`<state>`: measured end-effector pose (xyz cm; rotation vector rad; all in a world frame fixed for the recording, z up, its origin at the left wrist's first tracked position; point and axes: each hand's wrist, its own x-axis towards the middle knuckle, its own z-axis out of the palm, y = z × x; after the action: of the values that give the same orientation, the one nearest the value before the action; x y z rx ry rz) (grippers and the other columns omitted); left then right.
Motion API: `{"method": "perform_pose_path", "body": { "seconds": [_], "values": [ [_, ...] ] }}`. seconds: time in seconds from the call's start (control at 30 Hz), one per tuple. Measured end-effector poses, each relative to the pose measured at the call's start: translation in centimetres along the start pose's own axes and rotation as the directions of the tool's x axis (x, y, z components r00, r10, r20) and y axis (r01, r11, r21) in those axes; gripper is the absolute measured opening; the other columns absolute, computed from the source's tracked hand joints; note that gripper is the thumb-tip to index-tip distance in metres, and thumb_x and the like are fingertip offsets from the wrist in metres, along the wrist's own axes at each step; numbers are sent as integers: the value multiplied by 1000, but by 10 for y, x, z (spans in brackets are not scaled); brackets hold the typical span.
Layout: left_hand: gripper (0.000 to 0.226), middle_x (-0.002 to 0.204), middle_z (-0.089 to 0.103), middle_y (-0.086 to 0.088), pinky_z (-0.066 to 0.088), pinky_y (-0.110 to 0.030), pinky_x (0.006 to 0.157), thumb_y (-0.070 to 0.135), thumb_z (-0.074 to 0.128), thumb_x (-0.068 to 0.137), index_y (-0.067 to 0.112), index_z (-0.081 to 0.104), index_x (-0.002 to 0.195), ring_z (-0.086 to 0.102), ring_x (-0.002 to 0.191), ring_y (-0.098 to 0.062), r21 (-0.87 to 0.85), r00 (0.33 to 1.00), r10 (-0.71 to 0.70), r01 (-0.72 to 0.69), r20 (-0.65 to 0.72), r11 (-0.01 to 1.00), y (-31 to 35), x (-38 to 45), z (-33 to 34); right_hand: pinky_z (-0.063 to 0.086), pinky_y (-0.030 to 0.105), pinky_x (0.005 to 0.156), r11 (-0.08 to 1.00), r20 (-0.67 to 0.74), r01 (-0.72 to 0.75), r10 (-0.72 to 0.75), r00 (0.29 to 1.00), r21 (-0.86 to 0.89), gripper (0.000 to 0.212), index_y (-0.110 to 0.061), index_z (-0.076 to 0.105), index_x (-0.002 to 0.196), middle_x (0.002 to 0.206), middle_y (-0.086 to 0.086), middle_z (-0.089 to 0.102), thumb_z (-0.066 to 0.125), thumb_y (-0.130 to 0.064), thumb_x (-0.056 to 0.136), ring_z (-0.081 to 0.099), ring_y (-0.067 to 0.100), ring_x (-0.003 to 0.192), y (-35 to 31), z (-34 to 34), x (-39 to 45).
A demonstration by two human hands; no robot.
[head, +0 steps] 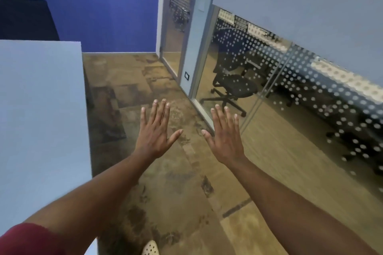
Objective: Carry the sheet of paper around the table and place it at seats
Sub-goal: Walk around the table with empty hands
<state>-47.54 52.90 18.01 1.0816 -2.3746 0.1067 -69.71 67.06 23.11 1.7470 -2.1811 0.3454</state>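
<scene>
Looking down through the head camera, I saw both arms extended forward over the floor (165,192), palms down. The left hand (154,133) was spread wide, fingers straight and fanned, thumb angled out toward 2 o'clock. The right hand (226,136) matched it: fingers splayed, thumb pointing toward 10 o'clock, the two thumbs near each other but apart. Neither hand held anything.

I could not locate the sheet of paper anywhere in the view; its position could not be determined.

A pale table (41,120) occupied the 9 o'clock side, its corner toward 11 o'clock and its long edge running down past the left forearm. A dark chair back (27,16) stood behind the table at 10 o'clock, against a blue wall (99,6). A red sleeve (27,240) covered the left upper arm at 7 o'clock. A light perforated shoe (150,248) showed at 6 o'clock on the brown patterned floor.

From 12 to 3 o'clock ran a glass partition (290,80) carrying a band of white dots. Behind it at 1 o'clock stood a black office chair (234,87), with desks beyond. A small wall plate (187,76) sat on the partition frame.
</scene>
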Motion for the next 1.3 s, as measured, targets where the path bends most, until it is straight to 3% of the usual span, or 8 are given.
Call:
{"method": "perform_pose_path", "body": {
  "seconds": [0.2, 0.37, 0.63, 0.77, 0.87, 0.97, 1.1, 1.3],
  "values": [
    [97, 183, 0, -8, -3, -62, 134, 79, 21, 105, 12, -1, 172, -11, 169, -27, 41, 996, -83, 84, -7, 996, -64, 80, 33, 6, 59, 134, 996, 12, 92, -92, 996, 22, 81, -17, 16, 171, 181, 6, 10, 27, -65, 107, 2, 30, 168, -7, 58, 122],
    [97, 183, -1, -7, -6, -61, 134, 78, 25, 105, 11, 4, 174, -11, 169, -26, 122, 978, -209, 209, -17, 970, -128, 95, 49, 13, 62, 133, 970, 45, 219, -224, 973, 102, 81, -14, 20, 171, 180, 8, 15, 30, -64, 107, 6, 31, 168, -45, 108, 196],
    [100, 182, 16, -10, 9, -68, 132, 79, 26, 103, 6, 20, 172, 8, 169, -31, 301, 871, -489, 480, -52, 824, -238, 97, 70, 13, 61, 133, 843, 45, 443, -477, 878, 304, 81, -15, 27, 169, 179, 6, 20, 33, -64, 105, 14, 32, 166, -129, 193, 335],
    [99, 182, 13, -10, 11, -69, 131, 80, 20, 105, 7, 22, 171, 7, 169, -33, 381, 782, -612, 604, -115, 700, -271, 98, 72, 16, 63, 132, 719, -10, 590, -631, 776, 368, 81, -13, 30, 168, 178, 9, 23, 33, -63, 105, 17, 34, 166, -180, 226, 390],
    [97, 183, 1, -6, -1, -65, 133, 78, 24, 106, 11, 8, 174, -4, 169, -30, 386, 695, -692, 702, -193, 598, -291, 103, 64, 16, 65, 131, 618, -21, 682, -734, 678, 391, 82, -13, 27, 169, 179, 8, 20, 29, -64, 105, 13, 34, 166, -219, 242, 432],
    [95, 183, -7, -5, 0, -66, 133, 77, 20, 106, 15, -3, 174, -8, 169, -29, 384, 596, -773, 780, -219, 493, -304, 97, 56, 14, 65, 132, 516, -15, 747, -819, 574, 418, 83, -15, 20, 171, 180, 5, 14, 27, -65, 105, 7, 32, 167, -258, 255, 458],
    [96, 184, -3, -6, 10, -71, 131, 79, 15, 106, 14, 0, 174, -2, 169, -32, 386, 493, -823, 844, -283, 373, -333, 85, 57, 9, 62, 134, 362, -91, 824, -893, 440, 435, 83, -20, 10, 172, 182, 2, 3, 24, -67, 106, 0, 29, 168, -309, 274, 483],
    [96, 183, -7, -5, 2, -68, 132, 78, 23, 106, 14, 0, 174, -7, 169, -30, 354, 341, -871, 911, -355, 213, -409, 69, 61, 6, 60, 134, 177, -133, 887, -958, 255, 426, 82, -19, 3, 172, 182, 2, -7, 13, -69, 108, -2, 30, 168, -415, 309, 518]
  ]
}}
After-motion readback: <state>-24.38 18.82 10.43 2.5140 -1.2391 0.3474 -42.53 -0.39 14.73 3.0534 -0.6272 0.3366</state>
